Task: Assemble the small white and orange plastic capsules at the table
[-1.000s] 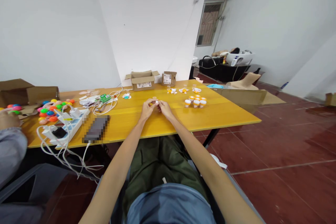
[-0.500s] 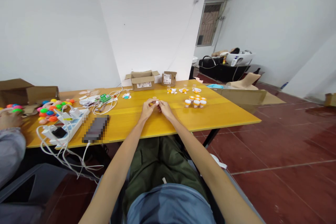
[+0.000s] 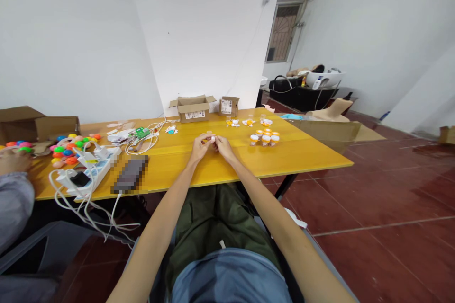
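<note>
My left hand (image 3: pixel 200 147) and my right hand (image 3: pixel 223 146) meet over the middle of the yellow table (image 3: pixel 170 165). Their fingertips close together on a small white piece (image 3: pixel 213 138), too small to name. Just beyond the fingers shows a pale round thing (image 3: pixel 209 132), partly hidden by my left hand. To the right of my hands stands a cluster of small clear cups with orange-and-white tops (image 3: pixel 265 138). Behind them lie little groups of white and orange parts (image 3: pixel 249 122), each with a clear cup beside it.
Two cardboard boxes, one open (image 3: pixel 194 110) and one smaller (image 3: pixel 228 106), stand at the back. On the left are a power strip (image 3: pixel 95 170) with cables, a phone (image 3: pixel 130 173), and colourful balls (image 3: pixel 67 152). Another person's hand (image 3: pixel 14 162) rests by a box at far left.
My hands stay in nearly the same place, with only a slight shift of the fingers around the white piece. The other things stay put.
</note>
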A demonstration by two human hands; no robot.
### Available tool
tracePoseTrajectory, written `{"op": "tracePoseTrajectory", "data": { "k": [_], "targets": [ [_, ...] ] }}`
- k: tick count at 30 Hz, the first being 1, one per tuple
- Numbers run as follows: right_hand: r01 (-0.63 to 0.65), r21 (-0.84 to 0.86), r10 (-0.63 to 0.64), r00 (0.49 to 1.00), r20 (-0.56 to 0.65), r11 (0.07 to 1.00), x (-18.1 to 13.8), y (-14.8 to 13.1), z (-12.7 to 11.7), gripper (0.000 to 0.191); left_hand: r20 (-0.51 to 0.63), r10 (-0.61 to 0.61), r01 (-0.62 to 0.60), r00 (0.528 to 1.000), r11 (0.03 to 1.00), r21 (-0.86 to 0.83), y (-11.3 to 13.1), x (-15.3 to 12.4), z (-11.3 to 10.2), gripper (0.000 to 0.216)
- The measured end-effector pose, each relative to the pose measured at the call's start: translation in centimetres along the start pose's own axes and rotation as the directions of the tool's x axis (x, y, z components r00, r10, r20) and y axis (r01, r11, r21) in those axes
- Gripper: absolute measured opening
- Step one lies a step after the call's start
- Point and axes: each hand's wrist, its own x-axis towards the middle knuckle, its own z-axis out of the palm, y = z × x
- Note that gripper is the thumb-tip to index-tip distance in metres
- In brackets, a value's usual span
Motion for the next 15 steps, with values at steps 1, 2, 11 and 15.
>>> {"op": "tracePoseTrajectory", "data": {
  "k": [1,2,11,15],
  "targets": [
    [0.0,-0.001,0.0,1.0,0.003,1.0,-0.01,-0.02,-0.03,0.037,0.004,0.0,0.0,1.0,1.0,0.0,0.0,0.0,-0.01,0.012],
    [0.0,-0.002,0.0,1.0,0.006,1.0,-0.01,-0.04,-0.05,0.038,0.007,0.0,0.0,1.0,1.0,-0.001,-0.01,0.01,-0.01,0.011],
    [0.031,0.001,-0.031,1.0,-0.004,1.0,-0.06,-0.13,0.04,0.041,-0.007,-0.056,0.056,0.998,0.998,-0.004,-0.01,0.07,-0.01,0.015],
    [0.021,0.004,-0.021,1.0,0.002,1.0,-0.18,-0.35,0.07,0.04,0.0,-0.073,0.073,0.997,0.997,-0.003,0.15,0.04,-0.02,0.016]
  ]
}}
